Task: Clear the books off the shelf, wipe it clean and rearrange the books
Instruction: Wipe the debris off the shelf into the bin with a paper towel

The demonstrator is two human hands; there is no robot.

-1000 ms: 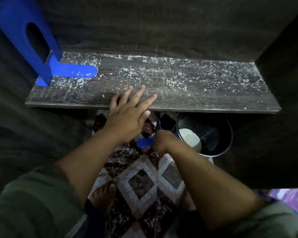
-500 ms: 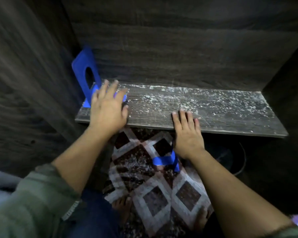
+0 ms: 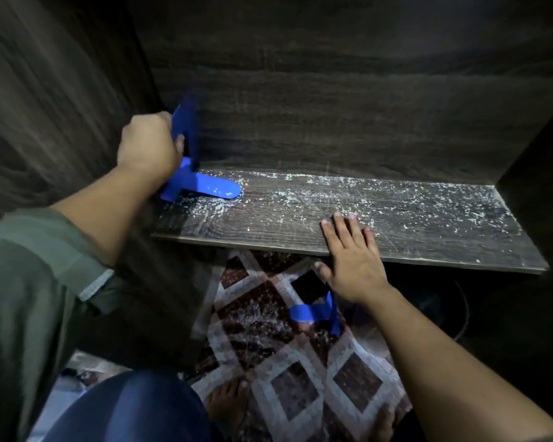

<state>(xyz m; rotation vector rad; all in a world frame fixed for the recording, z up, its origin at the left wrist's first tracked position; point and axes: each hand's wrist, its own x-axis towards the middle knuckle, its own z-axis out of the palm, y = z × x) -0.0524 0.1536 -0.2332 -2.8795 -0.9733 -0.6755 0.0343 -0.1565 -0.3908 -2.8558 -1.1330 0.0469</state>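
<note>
left hand (image 3: pixel 147 145) fingers curled round blue bookend (image 3: pixel 205 188); right hand (image 3: pixel 353 260) flat, fingers straight on dusty shelf (image 3: pixel 428 224). risk: dragging the bookend scatters white debris (image 3: pixel 396 202) onto the rug (image 3: pixel 294 378).

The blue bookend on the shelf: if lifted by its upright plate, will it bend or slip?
The blue bookend looks like thin sheet, probably stiff and light. The left hand grips its upright plate, so it should lift whole. White dust on its tongue may spill off.
</note>
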